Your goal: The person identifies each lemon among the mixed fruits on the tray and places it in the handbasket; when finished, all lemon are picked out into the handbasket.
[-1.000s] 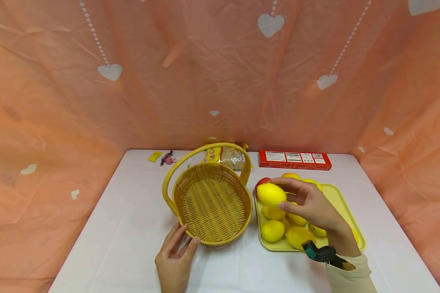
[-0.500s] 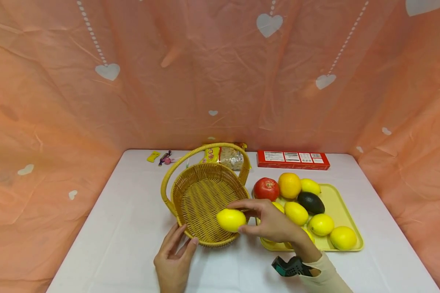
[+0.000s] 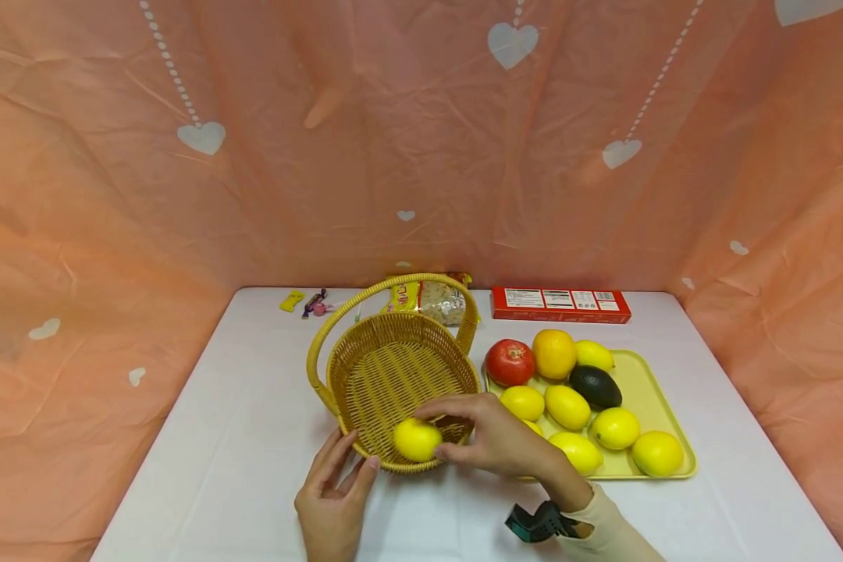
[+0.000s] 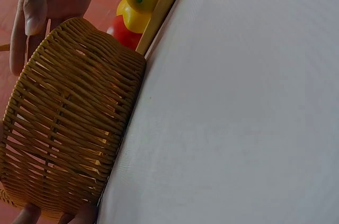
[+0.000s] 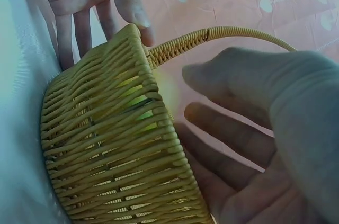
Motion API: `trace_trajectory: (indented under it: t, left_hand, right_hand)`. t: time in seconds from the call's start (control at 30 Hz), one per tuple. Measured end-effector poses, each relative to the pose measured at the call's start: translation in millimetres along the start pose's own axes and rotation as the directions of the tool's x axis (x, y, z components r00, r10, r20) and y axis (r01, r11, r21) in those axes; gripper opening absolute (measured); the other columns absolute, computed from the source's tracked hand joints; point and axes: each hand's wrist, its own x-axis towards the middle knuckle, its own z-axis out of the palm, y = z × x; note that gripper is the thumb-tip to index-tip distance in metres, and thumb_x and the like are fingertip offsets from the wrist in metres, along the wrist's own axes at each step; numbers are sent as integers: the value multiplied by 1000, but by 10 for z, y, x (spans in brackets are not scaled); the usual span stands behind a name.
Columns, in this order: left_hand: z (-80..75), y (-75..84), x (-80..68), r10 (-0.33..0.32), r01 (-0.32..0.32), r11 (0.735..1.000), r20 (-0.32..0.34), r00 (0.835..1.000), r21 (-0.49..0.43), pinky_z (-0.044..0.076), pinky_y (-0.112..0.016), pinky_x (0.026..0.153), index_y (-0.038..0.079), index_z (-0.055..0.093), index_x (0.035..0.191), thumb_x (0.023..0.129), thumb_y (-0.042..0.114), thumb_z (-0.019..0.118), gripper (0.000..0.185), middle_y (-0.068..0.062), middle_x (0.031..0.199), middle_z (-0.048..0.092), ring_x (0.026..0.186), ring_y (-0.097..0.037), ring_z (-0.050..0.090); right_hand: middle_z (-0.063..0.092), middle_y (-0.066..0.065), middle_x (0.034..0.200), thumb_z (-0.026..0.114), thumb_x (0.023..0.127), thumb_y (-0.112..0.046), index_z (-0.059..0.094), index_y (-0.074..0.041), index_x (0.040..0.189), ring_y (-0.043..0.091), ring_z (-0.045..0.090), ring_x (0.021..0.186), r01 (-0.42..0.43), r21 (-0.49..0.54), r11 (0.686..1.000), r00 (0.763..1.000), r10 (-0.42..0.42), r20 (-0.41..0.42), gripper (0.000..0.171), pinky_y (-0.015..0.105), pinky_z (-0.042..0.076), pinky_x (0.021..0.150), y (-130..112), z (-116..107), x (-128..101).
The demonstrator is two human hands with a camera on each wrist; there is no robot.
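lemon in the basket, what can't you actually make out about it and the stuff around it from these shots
- Lemon: head view leaves unclear whether it rests on the basket floor; right wrist view shows only a yellow glow through the weave.
- Right hand: its fingers hide the lemon's right side.
- Left hand: cut off by the bottom edge in the head view.
- Red box: print too small to read.
- Small wrappers: too small to identify.

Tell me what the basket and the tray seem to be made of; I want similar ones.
The basket looks like woven wicker or rattan, honey-yellow with a slight sheen: round strands interlace, with gaps showing in the wrist views. It could be plastic imitation. The tray looks like smooth moulded plastic, pale yellow, with a raised rounded rim.
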Motion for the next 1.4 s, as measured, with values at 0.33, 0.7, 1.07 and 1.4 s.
trace_trajectory:
  t: [0.33,0.7,1.07,1.4]
  left_hand:
    - [-4,19,2,-23,23,1000,0,1000,4,66,-28,98,-15,70,133,88,-16,83,48,-19,148,63,126,-7,71]
    - [4,17,16,-40,40,999,13,999,12,64,-28,99,-14,70,134,89,-14,83,48,-27,152,58,127,-5,70]
    - [-2,6,3,-38,38,999,17,999,0,65,-28,100,-15,69,134,88,-15,83,48,-30,152,56,128,-9,71]
    - [-1,29,0,-39,39,999,22,999,-10,64,-27,101,-16,69,134,89,-14,83,48,-25,152,57,127,-7,70]
  right_hand:
    - [79,6,134,85,99,-21,77,-10,136,26,77,115,-22,128,992,1000,22,0,39,48,69,99,38,-114,-36]
    - [75,20,138,78,95,7,74,-1,138,23,74,128,5,330,944,980,61,-188,43,37,64,111,206,-585,-460]
    - [79,5,134,70,96,19,71,9,136,12,75,124,-112,215,970,914,186,-361,42,21,64,104,423,-990,-1282]
    - [75,-26,129,75,103,-1,66,7,144,-16,65,118,-449,108,887,758,442,-479,43,2,56,93,607,-1300,-2020]
